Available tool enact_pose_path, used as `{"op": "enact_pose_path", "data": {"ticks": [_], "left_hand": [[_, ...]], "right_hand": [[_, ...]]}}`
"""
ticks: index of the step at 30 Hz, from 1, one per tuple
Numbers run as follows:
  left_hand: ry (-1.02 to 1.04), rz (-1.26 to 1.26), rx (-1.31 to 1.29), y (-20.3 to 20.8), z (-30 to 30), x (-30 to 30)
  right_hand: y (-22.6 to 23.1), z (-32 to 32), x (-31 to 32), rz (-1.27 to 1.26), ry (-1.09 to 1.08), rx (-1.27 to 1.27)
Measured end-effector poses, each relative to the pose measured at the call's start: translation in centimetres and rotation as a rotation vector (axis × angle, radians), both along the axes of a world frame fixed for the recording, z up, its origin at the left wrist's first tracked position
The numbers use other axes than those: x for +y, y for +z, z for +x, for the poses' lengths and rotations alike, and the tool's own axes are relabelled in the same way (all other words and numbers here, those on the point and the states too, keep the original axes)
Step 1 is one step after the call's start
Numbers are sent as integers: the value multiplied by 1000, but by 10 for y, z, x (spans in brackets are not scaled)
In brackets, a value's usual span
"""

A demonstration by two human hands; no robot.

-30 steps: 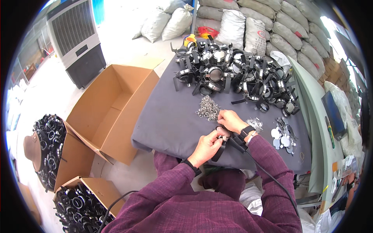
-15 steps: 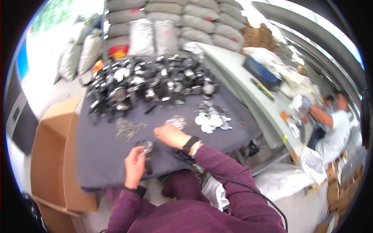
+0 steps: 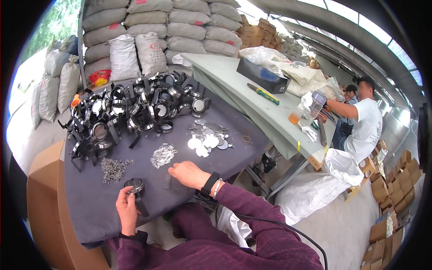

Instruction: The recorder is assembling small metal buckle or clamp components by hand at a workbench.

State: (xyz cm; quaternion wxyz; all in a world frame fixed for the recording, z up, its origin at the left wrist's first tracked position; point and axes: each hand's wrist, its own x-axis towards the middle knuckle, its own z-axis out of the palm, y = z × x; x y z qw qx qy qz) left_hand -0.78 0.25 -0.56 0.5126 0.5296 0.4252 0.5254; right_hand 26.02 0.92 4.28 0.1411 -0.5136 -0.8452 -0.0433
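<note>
My left hand (image 3: 128, 208) grips a round metal-rimmed part with a black handle (image 3: 135, 184) near the front of the cloth-covered table; the handle hangs toward me. My right hand (image 3: 189, 174) is closed in a pinch just below the pile of small silvery pins (image 3: 164, 155); whatever its fingertips hold is too small or hidden to make out. A small dark rectangular block (image 3: 168, 182) lies beside those fingertips. Left of the pins sits a heap of small metal clips (image 3: 115, 171). Shiny round discs (image 3: 209, 140) lie beyond my right hand.
Many similar black-handled, metal-rimmed parts (image 3: 118, 107) are heaped across the table's far side. A cardboard box (image 3: 42, 198) stands at left. To the right, a green-covered table (image 3: 216, 69) carries a dark bin (image 3: 263, 74) and a screwdriver (image 3: 265, 95); another person (image 3: 363, 123) works there.
The view has swung right and sharpened, so the table appears farther left. My left hand still holds the handled part; my right hand stays near the pins, its fingers pinched.
</note>
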Motion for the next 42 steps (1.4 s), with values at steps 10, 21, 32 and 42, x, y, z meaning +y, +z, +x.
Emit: {"op": "enact_pose_path", "data": {"ticks": [10, 21, 32, 42], "left_hand": [[2, -7, -5, 4, 2, -1], [8, 15, 8, -1, 1, 1], [6, 6, 8, -3, 0, 2], [5, 0, 21, -4, -1, 3]], "right_hand": [[-18, 7, -15, 133, -1, -128], [-31, 3, -27, 213, -53, 0], [-38, 1, -28, 272, -99, -49], [-48, -5, -23, 327, -90, 243]]}}
